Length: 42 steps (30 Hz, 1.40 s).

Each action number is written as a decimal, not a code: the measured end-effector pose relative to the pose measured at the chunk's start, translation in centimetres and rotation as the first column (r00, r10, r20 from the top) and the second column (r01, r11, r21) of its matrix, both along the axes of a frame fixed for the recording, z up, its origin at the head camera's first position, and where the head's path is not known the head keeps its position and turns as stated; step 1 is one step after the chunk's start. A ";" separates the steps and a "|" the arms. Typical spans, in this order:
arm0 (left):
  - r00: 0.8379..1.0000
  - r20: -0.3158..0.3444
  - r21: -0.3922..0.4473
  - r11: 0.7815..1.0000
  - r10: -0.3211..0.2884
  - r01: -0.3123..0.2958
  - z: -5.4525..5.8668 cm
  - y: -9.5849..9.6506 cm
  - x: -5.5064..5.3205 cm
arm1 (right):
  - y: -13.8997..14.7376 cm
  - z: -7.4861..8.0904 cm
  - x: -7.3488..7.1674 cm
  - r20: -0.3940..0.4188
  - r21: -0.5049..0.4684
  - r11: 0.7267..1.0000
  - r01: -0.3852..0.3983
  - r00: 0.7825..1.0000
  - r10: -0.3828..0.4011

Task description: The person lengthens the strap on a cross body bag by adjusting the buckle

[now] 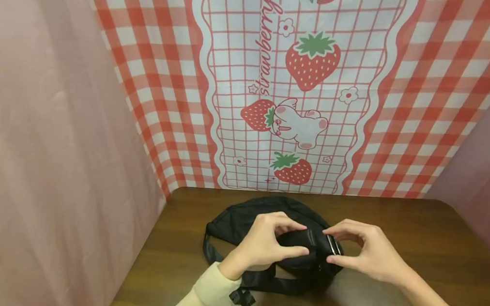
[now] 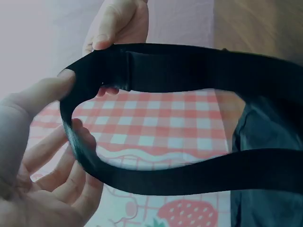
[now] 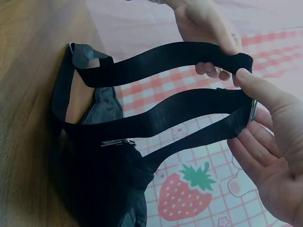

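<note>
Left grip (image 1: 265,241) pinches black strap (image 3: 161,56), thumb on one side, fingers on other. Right grip (image 1: 369,250) holds strap too, just right of left grip, metal buckle (image 1: 333,245) by its fingertips. Black bag (image 1: 261,215) lies on tabletop (image 1: 421,241), below both grips and reaching out past left one. Dark clip-like piece (image 1: 242,298) sits nearer person than left grip. Step in hand looks like working strap at buckle. Next move seems to need left grip steady, right grip sliding strap flat, no twists.
</note>
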State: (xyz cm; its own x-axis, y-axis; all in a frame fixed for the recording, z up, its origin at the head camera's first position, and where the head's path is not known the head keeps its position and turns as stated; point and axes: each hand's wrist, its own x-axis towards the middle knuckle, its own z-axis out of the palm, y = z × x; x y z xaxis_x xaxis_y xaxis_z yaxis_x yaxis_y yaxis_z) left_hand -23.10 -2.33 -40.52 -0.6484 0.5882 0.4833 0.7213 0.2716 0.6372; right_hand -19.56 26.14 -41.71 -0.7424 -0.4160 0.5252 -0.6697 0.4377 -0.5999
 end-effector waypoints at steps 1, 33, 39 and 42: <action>1.000 0.007 0.019 1.000 -0.006 0.006 -0.1 0.2 -0.1 | 0.0 0.1 0.0 -0.007 -0.011 1.000 0.001 1.000 -0.001; 0.990 0.138 0.123 0.992 -0.026 0.009 -1.4 3.9 -0.3 | -0.4 -0.3 -1.2 0.056 -0.186 0.981 -0.060 0.996 0.072; 0.991 0.130 0.126 0.992 -0.017 0.000 -1.1 4.4 0.0 | -0.4 -0.8 -1.1 0.042 -0.222 0.972 -0.079 0.995 0.090; 0.998 0.064 0.118 0.992 0.023 -0.030 -0.7 4.6 0.2 | -0.5 -1.0 -1.0 -0.013 -0.178 0.984 -0.025 1.000 0.023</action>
State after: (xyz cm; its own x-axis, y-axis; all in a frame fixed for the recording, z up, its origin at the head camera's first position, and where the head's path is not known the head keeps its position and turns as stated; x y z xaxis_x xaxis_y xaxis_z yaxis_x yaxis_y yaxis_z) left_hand -22.93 2.25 -41.23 -0.6939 0.5109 0.5073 0.6729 0.2095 0.7094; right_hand -20.58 25.61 -42.69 -0.7274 -0.3323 0.6004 -0.6853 0.3082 -0.6598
